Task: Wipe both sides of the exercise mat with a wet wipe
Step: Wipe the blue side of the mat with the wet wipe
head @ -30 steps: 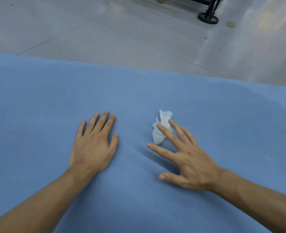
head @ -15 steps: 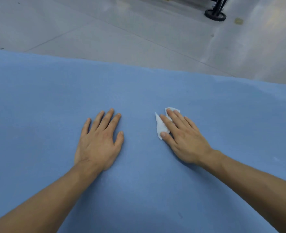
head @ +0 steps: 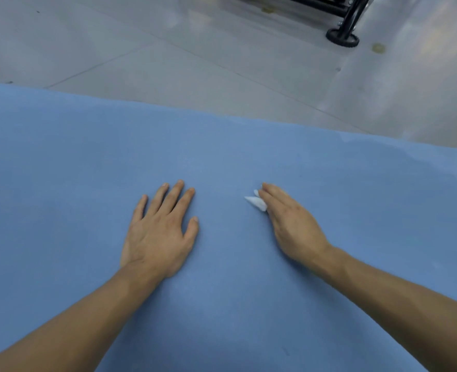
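Exercise mat [head: 61, 183] under flat left hand [head: 158, 234]; right hand [head: 291, 226] presses wet wipe [head: 255, 203], fingers straight.

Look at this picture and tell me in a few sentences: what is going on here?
A person is cleaning a blue exercise mat spread on a pale floor. The right hand presses a white wet wipe onto the mat with straight fingers, and only a corner of the wipe shows past them. The left hand lies flat on the mat beside it, holding nothing. A black wheeled frame stands on the floor beyond the mat.
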Demonstrator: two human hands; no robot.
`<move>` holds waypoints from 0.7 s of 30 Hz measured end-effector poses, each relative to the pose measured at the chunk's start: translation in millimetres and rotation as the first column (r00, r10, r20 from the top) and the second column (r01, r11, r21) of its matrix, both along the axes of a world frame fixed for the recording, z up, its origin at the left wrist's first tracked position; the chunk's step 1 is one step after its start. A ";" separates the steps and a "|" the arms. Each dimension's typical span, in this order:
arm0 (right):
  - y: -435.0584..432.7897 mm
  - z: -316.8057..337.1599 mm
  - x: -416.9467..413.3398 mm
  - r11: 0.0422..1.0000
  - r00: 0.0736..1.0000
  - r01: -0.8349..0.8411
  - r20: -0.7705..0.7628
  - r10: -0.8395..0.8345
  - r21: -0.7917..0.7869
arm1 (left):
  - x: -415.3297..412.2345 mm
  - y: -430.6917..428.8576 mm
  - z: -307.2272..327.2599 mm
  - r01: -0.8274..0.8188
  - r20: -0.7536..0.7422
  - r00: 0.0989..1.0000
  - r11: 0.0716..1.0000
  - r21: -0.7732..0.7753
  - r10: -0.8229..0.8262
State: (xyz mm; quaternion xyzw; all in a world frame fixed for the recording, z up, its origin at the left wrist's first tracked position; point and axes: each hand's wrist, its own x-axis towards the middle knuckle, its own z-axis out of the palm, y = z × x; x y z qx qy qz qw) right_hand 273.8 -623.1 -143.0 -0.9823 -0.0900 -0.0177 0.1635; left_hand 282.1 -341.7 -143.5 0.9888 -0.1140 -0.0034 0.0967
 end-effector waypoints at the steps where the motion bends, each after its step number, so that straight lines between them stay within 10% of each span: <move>1: -2.8 2.7 -10.0 0.999 0.998 -0.053 -0.021 0.054 0.006 | 0.4 0.4 -0.2 0.001 0.000 1.000 1.000 0.008 -0.001; 5: -37.6 1.8 -13.1 0.990 0.995 -0.102 -0.005 0.102 -0.096 | 0.5 0.5 -0.3 0.006 0.001 1.000 1.000 0.027 -0.006; 14: -150.1 7.4 15.8 0.896 0.915 0.403 0.046 -0.402 -0.189 | 0.1 -1.0 2.5 -0.001 0.001 1.000 1.000 0.016 0.001; 21: -69.4 5.5 -23.9 0.997 0.997 0.057 -0.055 -0.054 0.060 | 0.4 0.6 -0.2 0.000 -0.004 1.000 1.000 0.028 0.000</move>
